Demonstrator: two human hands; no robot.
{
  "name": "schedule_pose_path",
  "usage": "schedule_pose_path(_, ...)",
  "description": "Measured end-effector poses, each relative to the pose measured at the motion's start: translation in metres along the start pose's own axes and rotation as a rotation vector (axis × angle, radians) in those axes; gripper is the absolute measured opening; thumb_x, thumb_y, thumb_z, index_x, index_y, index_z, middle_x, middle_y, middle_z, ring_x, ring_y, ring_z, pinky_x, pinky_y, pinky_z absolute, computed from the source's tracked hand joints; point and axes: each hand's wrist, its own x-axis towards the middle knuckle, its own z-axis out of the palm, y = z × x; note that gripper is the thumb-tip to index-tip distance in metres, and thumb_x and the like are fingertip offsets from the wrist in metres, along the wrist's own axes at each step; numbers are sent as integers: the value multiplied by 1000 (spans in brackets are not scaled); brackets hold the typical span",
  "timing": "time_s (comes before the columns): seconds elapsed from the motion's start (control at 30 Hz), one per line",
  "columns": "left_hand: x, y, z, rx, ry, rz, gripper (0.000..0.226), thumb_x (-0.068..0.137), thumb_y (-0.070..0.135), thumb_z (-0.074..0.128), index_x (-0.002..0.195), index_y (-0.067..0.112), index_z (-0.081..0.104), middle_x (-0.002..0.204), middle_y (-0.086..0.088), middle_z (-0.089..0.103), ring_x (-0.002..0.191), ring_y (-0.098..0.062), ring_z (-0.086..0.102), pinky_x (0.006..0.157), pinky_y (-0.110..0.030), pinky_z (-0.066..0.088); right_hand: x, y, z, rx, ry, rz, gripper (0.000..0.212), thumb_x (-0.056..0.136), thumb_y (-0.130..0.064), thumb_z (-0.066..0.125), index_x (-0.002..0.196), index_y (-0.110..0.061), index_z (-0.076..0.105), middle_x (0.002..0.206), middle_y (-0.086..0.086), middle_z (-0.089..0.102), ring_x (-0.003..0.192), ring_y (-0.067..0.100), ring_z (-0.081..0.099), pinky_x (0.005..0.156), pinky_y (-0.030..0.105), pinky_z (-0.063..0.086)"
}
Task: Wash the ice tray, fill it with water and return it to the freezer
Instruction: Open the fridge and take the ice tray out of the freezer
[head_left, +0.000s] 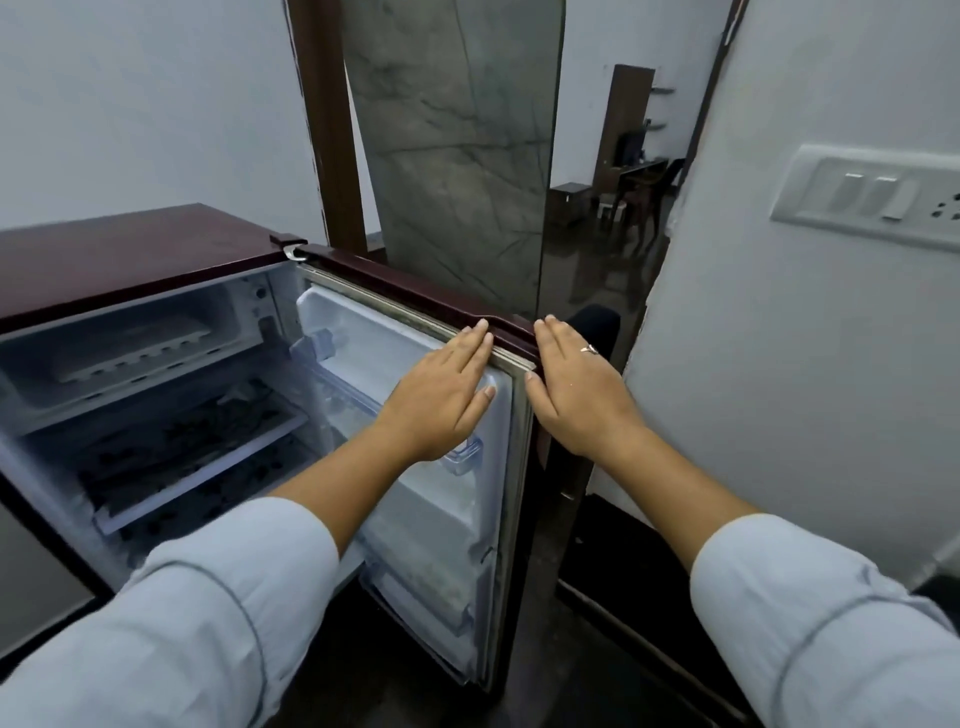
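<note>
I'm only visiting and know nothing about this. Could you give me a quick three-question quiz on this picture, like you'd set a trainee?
1. True or false: the fridge door is shut.
2. Where is the left hand? A) flat against the door's inner side B) curled round the door's top edge C) hanging at the person's side
3. Which hand wears the ring?

Key: 1 false, the door stands open. 2 A. 3 the right hand, which lies on the door's outer edge.
</note>
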Motion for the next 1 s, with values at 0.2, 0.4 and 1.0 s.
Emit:
schedule_pose_path(0.2, 32, 13, 7, 12, -81, -35, 71, 113, 49, 20, 167, 6, 6, 177, -11, -3, 164, -22, 0, 133, -41, 11, 19, 26, 2, -60, -63, 55, 73, 105, -45, 37, 163, -4, 18, 170, 17, 19, 158, 29, 19, 127, 43, 23)
schedule_pose_path(0.4, 41, 10, 13, -24, -92, -32, 71, 113, 48, 22, 168, 6, 5, 177, -10, -4, 164, -22, -1, 132, -45, 11, 26, 32, 9, -97, -72, 95, 77, 103, -47, 37, 163, -5, 15, 171, 17, 15, 158, 31, 14, 128, 49, 18)
schedule_pose_path(1.0, -158, -179, 35, -160, -121, -495, 68, 113, 39, 33, 168, 6, 9, 177, -11, 5, 164, -26, 0, 132, -45, 4, 57, -178, 148, -40, -187, -306, 69, 100, -41, 36, 155, 1, 37, 162, 23, 36, 154, 38, 27, 128, 52, 17)
